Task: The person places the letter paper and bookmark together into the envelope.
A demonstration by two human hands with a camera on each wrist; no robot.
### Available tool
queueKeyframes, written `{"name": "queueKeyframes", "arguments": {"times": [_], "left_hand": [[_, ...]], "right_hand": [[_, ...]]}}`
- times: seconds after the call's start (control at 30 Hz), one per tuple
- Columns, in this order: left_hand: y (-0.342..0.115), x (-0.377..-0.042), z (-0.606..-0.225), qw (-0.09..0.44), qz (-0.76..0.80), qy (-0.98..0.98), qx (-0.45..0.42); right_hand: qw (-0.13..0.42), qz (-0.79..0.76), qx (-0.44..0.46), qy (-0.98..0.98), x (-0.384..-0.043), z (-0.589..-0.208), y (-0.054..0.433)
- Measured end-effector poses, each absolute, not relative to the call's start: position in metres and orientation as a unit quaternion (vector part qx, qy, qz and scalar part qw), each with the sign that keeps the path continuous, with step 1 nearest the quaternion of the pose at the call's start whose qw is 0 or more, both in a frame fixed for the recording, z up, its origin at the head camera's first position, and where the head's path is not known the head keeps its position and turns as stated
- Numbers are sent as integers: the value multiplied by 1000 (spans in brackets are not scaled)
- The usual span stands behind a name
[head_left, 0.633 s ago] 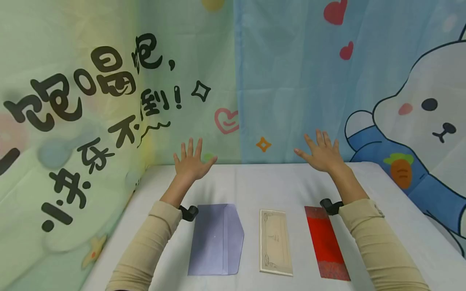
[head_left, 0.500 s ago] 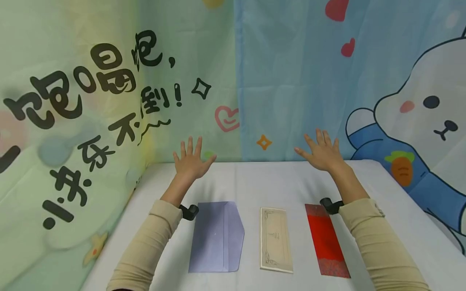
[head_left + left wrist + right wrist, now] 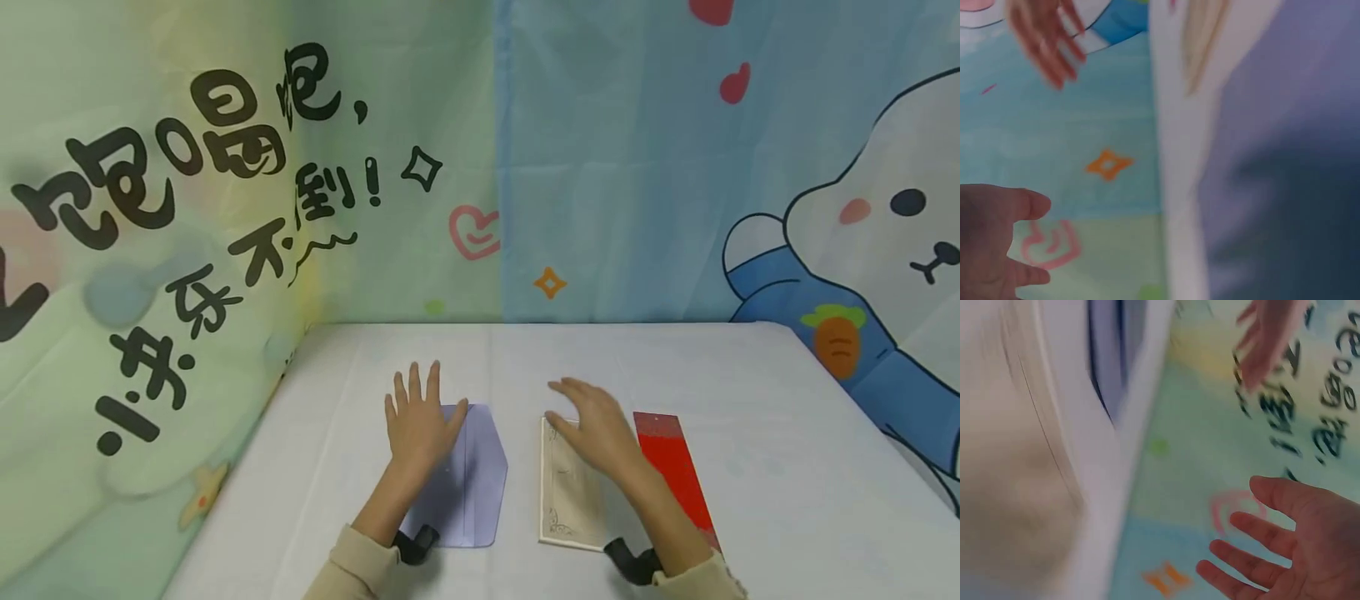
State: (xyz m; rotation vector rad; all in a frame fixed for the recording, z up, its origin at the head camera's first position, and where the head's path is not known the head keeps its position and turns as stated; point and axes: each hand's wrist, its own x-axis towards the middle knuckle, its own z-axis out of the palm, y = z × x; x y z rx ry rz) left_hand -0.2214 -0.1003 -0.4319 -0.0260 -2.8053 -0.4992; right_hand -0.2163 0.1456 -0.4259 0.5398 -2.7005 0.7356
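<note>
My left hand (image 3: 422, 429) hovers over the upper part of a lavender envelope (image 3: 486, 492), its fingers spread and holding nothing. The envelope's pointed flap faces right. In the middle lies a flat cream booklet or card (image 3: 562, 500) with ornate corner patterns. My right hand (image 3: 600, 429) is over its upper right part, fingers loosely bent, holding nothing. A red paper strip (image 3: 675, 467) with duller bands at its ends lies to the right, partly covered by the right forearm. The right wrist view shows my right hand (image 3: 1297, 550) with thumb and fingers apart.
All three paper items lie on a white-covered table (image 3: 510, 358). A printed curtain (image 3: 615, 167) with hearts and a cartoon rabbit hangs behind the far edge. Another printed curtain (image 3: 150, 300) with black lettering runs along the left side.
Both hands have come down and back from the far side of the table. The right hand has also swung left, from beyond the red strip to over the cream booklet or card.
</note>
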Motion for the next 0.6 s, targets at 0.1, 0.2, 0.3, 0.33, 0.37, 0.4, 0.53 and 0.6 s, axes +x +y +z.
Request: {"name": "queueKeyframes", "arguments": {"times": [0.1,0.2,0.3,0.33,0.37,0.4,0.53,0.6], "left_hand": [[-96,-209,-456,146,-176,-973,-20],[-96,-201,-476,155,-167,-973,-34],[-99,-197,-493,147,-148,-977,-45],[-100,-197,-499,143,-143,-978,-48],[-101,-196,-504,138,-139,-979,-51],[-102,-196,-509,135,-137,-980,-55],[-106,-198,-526,130,-129,-981,-68],[-108,-198,-533,132,-124,-981,-73]], "right_hand": [[125,270,213,-931,-204,-454,115],[94,267,242,-928,-197,-475,93],[42,259,261,-929,-192,-489,80],[21,257,265,-929,-191,-493,78],[0,255,268,-929,-190,-495,77],[-16,249,272,-929,-189,-498,76],[-49,230,288,-928,-188,-503,75],[-46,221,295,-928,-188,-505,75]]}}
